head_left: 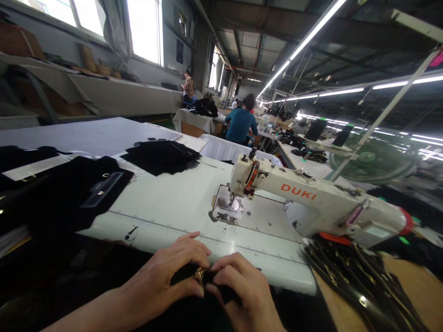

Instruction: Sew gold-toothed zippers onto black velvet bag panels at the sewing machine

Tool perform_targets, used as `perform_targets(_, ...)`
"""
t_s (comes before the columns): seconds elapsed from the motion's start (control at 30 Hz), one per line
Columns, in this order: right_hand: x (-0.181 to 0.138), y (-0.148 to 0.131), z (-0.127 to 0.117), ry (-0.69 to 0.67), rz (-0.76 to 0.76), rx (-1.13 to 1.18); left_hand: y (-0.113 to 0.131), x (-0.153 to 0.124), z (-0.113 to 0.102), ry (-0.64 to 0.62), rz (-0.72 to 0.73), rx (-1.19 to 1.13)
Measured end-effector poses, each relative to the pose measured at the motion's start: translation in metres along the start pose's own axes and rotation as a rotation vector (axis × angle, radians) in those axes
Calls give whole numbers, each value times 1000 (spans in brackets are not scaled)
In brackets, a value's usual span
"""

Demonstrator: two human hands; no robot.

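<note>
At the front edge of the sewing table (194, 221), my left hand (176, 265) pinches a small gold-coloured metal piece (199, 275) between thumb and fingers. Its exact kind is too small to tell. My right hand (244, 288) is beside it, fingers curled and nearly touching the left fingertips. Whatever the right fingers grip is hidden against dark material below. Beyond the hands stands a white sewing machine (297, 191), its needle area over a metal plate. A ruler strip (162, 226) runs along the table's near edge.
Flat black pieces (162, 156) are stacked behind left. Black cloth with gold fittings (100, 189) lies at the left. Black straps with gold hardware (363, 276) lie at the right. A white bin (214, 145) is behind the table; a person in teal (241, 125) sits farther off.
</note>
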State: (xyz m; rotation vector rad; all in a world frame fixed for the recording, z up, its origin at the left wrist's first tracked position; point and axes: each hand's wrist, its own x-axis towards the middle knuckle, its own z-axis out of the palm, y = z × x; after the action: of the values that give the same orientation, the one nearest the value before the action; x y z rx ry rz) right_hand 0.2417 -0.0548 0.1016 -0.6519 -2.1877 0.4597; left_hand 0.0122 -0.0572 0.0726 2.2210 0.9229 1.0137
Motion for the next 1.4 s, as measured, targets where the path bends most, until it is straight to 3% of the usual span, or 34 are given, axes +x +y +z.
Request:
perform_targets(0.2, -6, 2, 4, 24, 72, 51, 3, -6, 9, 174, 52, 157)
perform_targets(0.3, -7, 2, 7, 45, 98, 83, 2, -7, 7, 146, 39, 177)
perform_targets(0.43, -9, 3, 8, 62, 150, 116, 4, -4, -5, 38, 34, 41)
perform_targets(0.63, -11, 5, 9, 145, 268, 133, 15, -7, -22, -26, 238, 275)
perform_targets(0.83, -9, 2, 12, 177, 240, 199, 6, -10, 8, 215, -114, 41)
perform_targets(1.0, -13, 6, 7, 124, 255, 183, 0, -3, 34, 275, -110, -156)
perform_targets(1.2, -11, 10, -23, 9, 314, 129, -1, 3, 32, 262, -258, -141)
perform_targets(1.4, -7, 11, -30, 120, 532, 240, 17, 15, 23, 210, -468, -203)
